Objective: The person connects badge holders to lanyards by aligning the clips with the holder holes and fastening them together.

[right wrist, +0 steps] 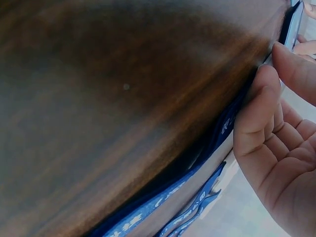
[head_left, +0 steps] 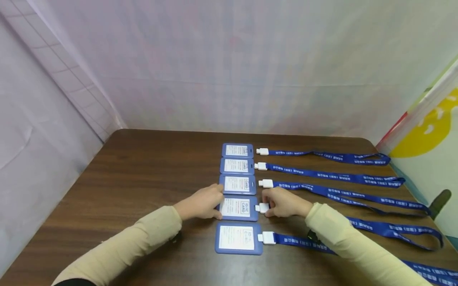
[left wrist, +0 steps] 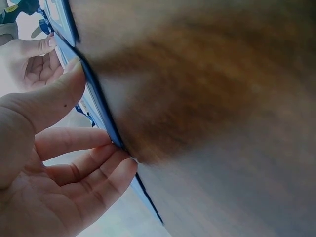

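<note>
Blue-framed ID card holders lie in a column on the table, each with a lanyard to its right. My left hand [head_left: 203, 202] grips the left end of the second ID card holder from the front [head_left: 237, 208]. In the left wrist view its thumb is at one corner and the fingertips [left wrist: 123, 155] are farther along the blue edge. My right hand [head_left: 285, 201] pinches the white clip [head_left: 264, 207] of that row's blue lanyard [head_left: 397, 228] between thumb and index finger. The clip's narrow tip meets the holder's slotted right end. In the right wrist view the fingers hide most of the clip.
In front lies another card holder [head_left: 239, 238] with its lanyard clip [head_left: 267, 238] close by. Behind are three more holders, the nearest one [head_left: 237, 184] beside its own clip [head_left: 266, 183]. Lanyards run to the table's right edge. White sheeting [head_left: 229, 79] hangs behind the brown table [head_left: 143, 167].
</note>
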